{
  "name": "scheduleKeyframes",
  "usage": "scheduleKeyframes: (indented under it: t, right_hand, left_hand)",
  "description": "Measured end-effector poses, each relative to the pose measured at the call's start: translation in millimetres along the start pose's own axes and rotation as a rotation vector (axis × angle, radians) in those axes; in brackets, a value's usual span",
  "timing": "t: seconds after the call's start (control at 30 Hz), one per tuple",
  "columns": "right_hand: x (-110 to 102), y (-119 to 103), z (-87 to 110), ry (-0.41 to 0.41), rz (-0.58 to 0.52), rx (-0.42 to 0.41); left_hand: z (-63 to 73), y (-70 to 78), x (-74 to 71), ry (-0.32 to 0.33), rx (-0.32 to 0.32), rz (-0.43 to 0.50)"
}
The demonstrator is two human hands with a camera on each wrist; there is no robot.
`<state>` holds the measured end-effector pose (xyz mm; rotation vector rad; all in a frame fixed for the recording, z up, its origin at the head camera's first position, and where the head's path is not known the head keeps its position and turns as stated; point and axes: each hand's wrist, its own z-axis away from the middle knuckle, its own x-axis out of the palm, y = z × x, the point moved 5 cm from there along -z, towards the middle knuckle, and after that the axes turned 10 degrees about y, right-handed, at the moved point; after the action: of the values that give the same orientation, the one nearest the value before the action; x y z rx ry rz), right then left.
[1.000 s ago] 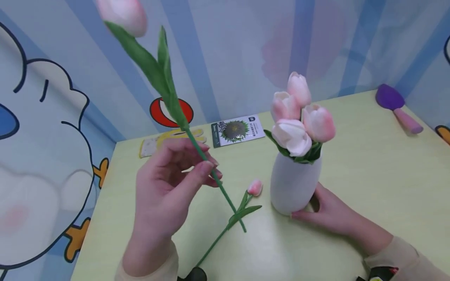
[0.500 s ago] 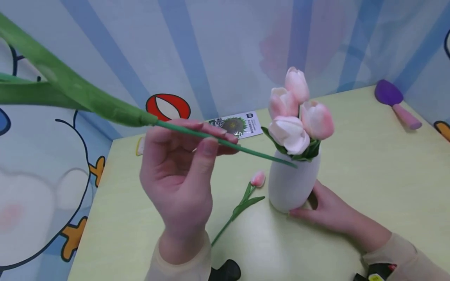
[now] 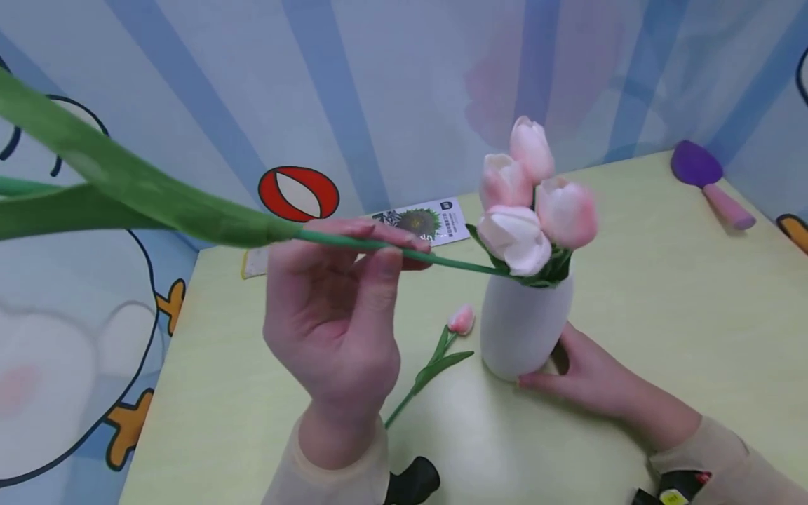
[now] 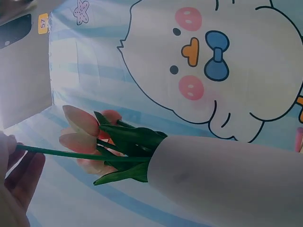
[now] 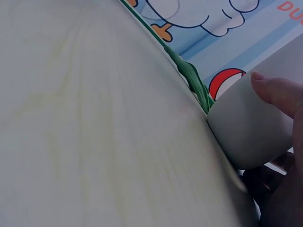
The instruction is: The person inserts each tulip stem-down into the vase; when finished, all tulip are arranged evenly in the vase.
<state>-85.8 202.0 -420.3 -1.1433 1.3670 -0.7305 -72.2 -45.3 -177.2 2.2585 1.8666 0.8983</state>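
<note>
My left hand (image 3: 334, 315) pinches the green stem (image 3: 457, 264) of an artificial tulip between thumb and fingertips. Its broad leaves (image 3: 145, 193) reach off the left edge in the head view, where its bloom is out of frame. The stem's far end meets the mouth of a white vase (image 3: 525, 330); in the left wrist view, the stem (image 4: 71, 153) runs among the leaves at the rim. Several pink-white tulips (image 3: 514, 242) stand in the vase. Low on its side, my right hand (image 3: 600, 372) grips the vase, thumb toward the front. A loose tulip (image 3: 432, 372) lies left of the vase.
Toward the back of the pale yellow table (image 3: 663, 301) lies a printed packet (image 3: 451, 221). A yellow-white item (image 3: 254, 263) is mostly hidden behind my left hand. A purple trowel (image 3: 697, 165) with a pink handle lies back right. Patterned walls (image 3: 416, 91) border the table.
My left hand has moved right and turned the tulip from steeply upright to nearly level, bringing its stem end to the vase mouth. My right hand keeps its hold on the vase.
</note>
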Motion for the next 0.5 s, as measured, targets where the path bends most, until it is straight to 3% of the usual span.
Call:
scheduleKeyframes:
  t: [0.27,0.5]
  right_hand:
    - [-2,1,0.0,0.01,0.041,0.008]
    - [0,-2,0.4,0.022,0.027,-0.028]
  left_hand:
    - [6.9,-10.9,19.5,-0.226,-0.077,-0.24]
    - [14.7,-22.8,34.3,-0.409,-0.018,-0.443]
